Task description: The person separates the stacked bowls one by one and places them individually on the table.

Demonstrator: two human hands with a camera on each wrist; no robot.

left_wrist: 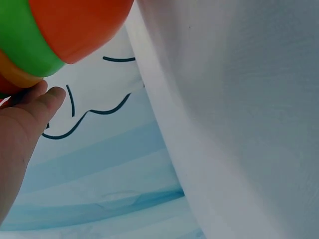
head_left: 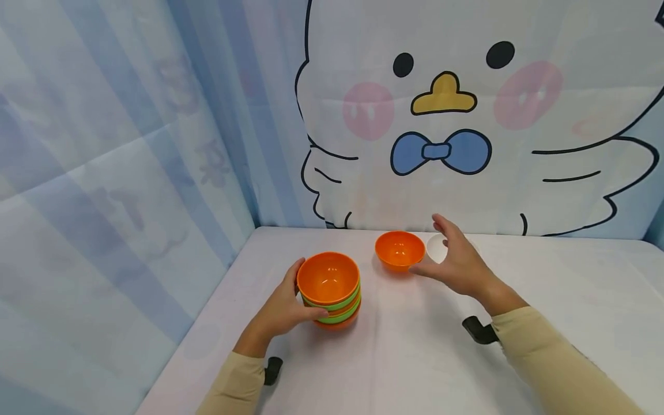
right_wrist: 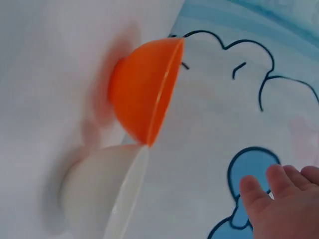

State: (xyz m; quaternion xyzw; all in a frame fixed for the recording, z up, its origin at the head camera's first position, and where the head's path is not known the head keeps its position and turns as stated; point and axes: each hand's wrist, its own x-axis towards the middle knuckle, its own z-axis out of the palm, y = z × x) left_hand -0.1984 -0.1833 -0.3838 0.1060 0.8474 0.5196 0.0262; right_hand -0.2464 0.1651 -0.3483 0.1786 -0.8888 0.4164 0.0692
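Several stacked, round orange and green bowls (head_left: 330,285) are held by the left grip (head_left: 282,309), the empty right grip (head_left: 460,265) being spread.

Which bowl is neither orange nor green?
The white bowl, just right of the lone orange bowl and partly behind the right hand in the head view. Every other visible bowl is orange or green, including the stack the left hand grips.
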